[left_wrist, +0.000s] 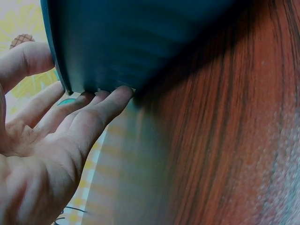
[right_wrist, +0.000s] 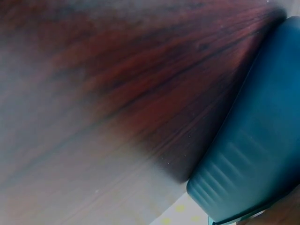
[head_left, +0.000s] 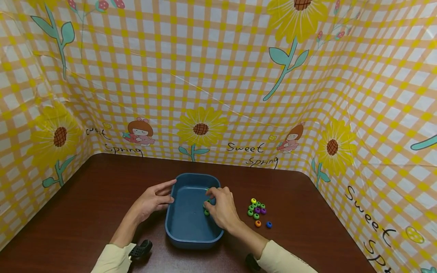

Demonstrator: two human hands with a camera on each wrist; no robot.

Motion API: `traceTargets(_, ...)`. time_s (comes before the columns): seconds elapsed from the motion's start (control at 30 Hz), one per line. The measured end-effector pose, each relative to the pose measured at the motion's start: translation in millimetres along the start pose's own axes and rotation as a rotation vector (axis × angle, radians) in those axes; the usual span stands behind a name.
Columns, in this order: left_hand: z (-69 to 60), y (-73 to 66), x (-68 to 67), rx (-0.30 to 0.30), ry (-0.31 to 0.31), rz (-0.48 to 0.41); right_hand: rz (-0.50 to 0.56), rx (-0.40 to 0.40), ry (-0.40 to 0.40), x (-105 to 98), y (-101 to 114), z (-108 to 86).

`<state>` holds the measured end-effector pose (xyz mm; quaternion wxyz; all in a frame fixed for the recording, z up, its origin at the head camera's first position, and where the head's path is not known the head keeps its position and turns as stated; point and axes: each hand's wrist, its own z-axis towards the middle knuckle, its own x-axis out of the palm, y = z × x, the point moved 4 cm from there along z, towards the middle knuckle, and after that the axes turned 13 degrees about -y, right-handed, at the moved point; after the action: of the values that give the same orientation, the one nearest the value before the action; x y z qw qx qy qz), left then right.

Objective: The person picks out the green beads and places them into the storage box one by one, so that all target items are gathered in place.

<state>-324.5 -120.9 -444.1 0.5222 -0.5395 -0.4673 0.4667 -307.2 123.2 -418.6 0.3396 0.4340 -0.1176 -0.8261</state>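
A blue rectangular bin (head_left: 191, 220) stands on the table, with several green beads (head_left: 206, 213) on its floor near the right wall. My left hand (head_left: 153, 201) touches the bin's left side with extended fingers. In the left wrist view, the fingers (left_wrist: 89, 117) reach along the bin's outer wall (left_wrist: 117, 42). My right hand (head_left: 223, 208) reaches over the right rim, its fingers bent and their tips down among the green beads. Whether it pinches any bead is hidden. The right wrist view mostly shows the bin's outer wall (right_wrist: 253, 150).
Right of the bin lies a loose group of green beads (head_left: 250, 213), with purple beads (head_left: 257, 210) and a yellow bead (head_left: 253, 201). An orange bead (head_left: 258, 223) and a blue bead (head_left: 269, 225) lie nearer. Checkered cloth (head_left: 239, 113) encloses the dark wooden table (head_left: 119, 178).
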Motion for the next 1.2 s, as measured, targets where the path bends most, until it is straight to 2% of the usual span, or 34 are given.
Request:
traceTargets(0.5, 1.8, 1.7, -0.8, 0.001, -0.003, -0.014, 0.01, 0.005, 0.007, -0.5, -0.3, 1.3)
traceTargets(0.73, -0.5, 1.6, 0.1, -0.011, -0.009, -0.01, 0.023, 0.032, 0.031, -3.9, 2.0, 3.1)
traceTargets(0.97, -2.1, 1.9, -0.3, -0.007, 0.014, -0.009, 0.022, 0.028, 0.006, -17.0, 5.0, 5.3)
traceTargets(1.2, -2.0, -0.1, -1.5, 0.004, 0.024, -0.001, 0.011, 0.049, -0.037, -37.9, -3.2, 10.9)
